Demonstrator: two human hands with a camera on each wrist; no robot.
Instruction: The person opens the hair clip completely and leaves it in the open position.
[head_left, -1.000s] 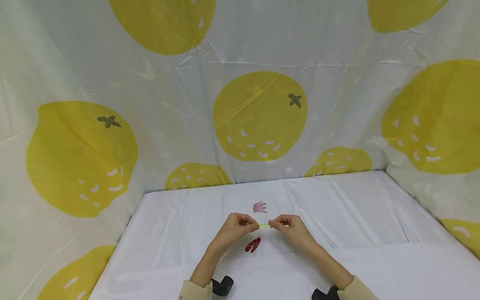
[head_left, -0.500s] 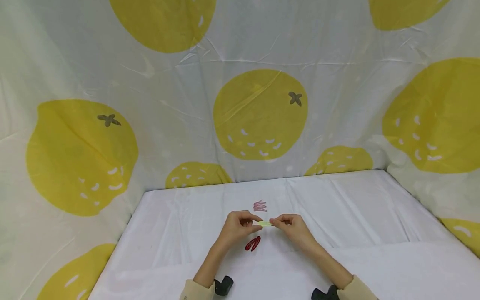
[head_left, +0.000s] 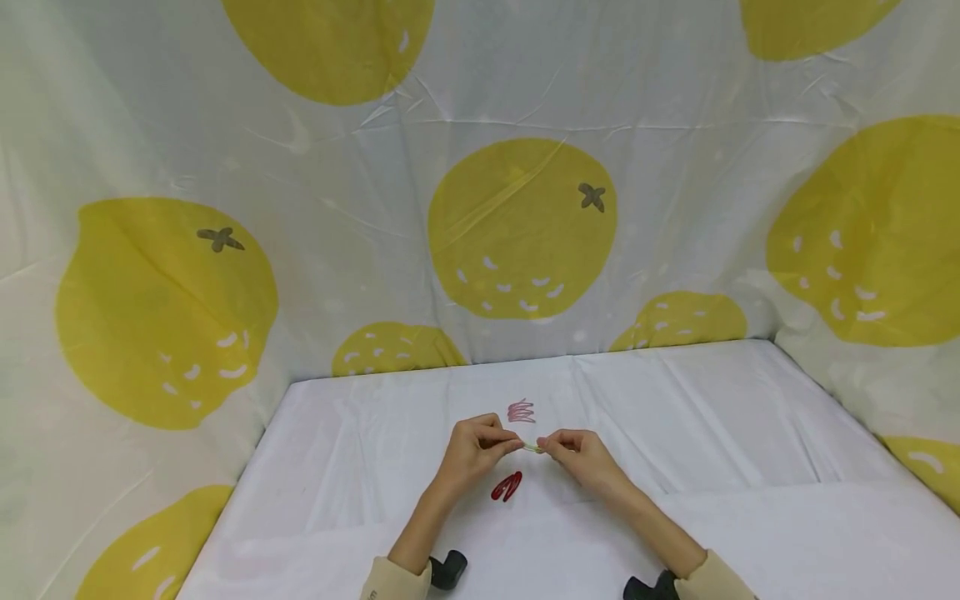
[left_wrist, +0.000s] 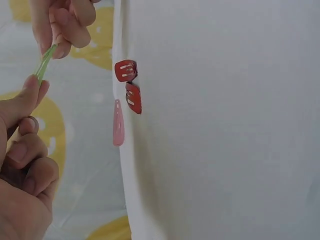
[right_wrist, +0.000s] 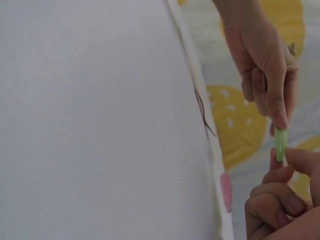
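Note:
Between my two hands, a light green snap hair clip is held above the table. My left hand pinches one end with thumb and forefinger. The other end sits between the thumb and forefinger of my right hand. In the left wrist view the green clip looks slightly parted along its length. Two red hair clips lie on the table just nearer than the hands. Farther off, beyond the hands, is a row of several pink hair clips.
A white cloth covers the table. Behind it and at both sides hangs a pale curtain with big yellow fruit prints. Black wrist mounts show beside both beige sleeves.
My left thumb and forefinger parted half a second ago and now meet on the clip's end again. The green clip has turned from flat to nearly edge-on. The red and pink clips stay put.

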